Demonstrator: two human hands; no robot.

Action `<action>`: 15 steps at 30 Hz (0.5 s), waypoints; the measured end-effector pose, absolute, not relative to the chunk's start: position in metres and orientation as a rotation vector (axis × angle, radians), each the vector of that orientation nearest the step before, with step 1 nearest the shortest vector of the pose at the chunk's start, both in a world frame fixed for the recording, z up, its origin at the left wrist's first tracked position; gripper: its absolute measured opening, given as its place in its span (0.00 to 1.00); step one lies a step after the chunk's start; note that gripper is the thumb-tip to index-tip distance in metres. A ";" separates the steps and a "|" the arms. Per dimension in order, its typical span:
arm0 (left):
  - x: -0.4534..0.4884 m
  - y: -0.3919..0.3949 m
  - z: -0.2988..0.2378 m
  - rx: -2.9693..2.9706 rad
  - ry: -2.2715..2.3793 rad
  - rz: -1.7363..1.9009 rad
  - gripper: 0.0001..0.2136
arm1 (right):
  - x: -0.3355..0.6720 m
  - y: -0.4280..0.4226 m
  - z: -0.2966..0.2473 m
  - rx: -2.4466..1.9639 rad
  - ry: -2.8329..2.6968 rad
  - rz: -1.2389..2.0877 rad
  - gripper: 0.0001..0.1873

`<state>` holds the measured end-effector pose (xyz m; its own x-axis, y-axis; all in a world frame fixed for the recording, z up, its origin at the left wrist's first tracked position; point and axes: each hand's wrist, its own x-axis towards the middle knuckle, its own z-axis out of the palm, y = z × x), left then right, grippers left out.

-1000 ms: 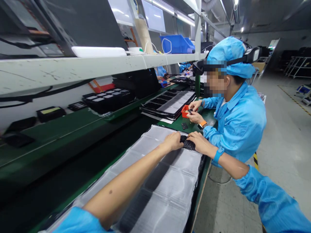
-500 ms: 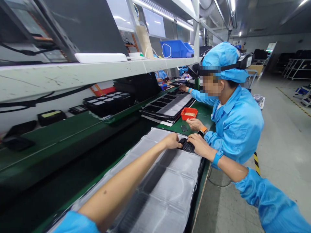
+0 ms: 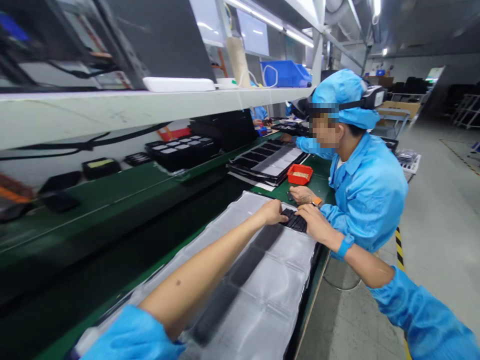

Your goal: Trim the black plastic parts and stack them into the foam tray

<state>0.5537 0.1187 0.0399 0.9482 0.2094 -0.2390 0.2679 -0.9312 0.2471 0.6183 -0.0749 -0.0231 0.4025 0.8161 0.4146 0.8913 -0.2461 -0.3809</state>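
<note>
Both my arms reach far forward over a long black tray [image 3: 258,295] covered with white foam sheets. My left hand [image 3: 273,212] and my right hand [image 3: 315,224] meet at the tray's far end. Between them lies a small black ribbed part [image 3: 294,220]. Both hands are closed on its edges, left hand on its left side, right hand on its right side. Blue sleeves cover my upper arms, and a blue band [image 3: 342,247] sits on my right wrist.
A co-worker in a blue coat and cap [image 3: 365,190] sits just beyond my hands, one hand [image 3: 302,194] near a small black piece. An orange parts bin [image 3: 299,174] and stacked black trays [image 3: 268,161] lie farther along the green bench [image 3: 112,215]. A white shelf [image 3: 150,102] overhangs at left.
My hands stay on the black part. The co-worker's far hand has left the orange bin and reached out along the bench. The camera has shifted slightly.
</note>
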 end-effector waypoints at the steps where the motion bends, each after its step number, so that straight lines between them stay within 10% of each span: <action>1: 0.548 0.120 0.046 2.820 0.342 -0.272 0.15 | 0.611 -0.081 -0.020 -2.062 -1.433 -0.192 0.28; 15: 0.135 0.142 0.125 2.542 1.247 -0.004 0.12 | 0.400 -0.166 -0.033 -1.362 -1.273 0.043 0.11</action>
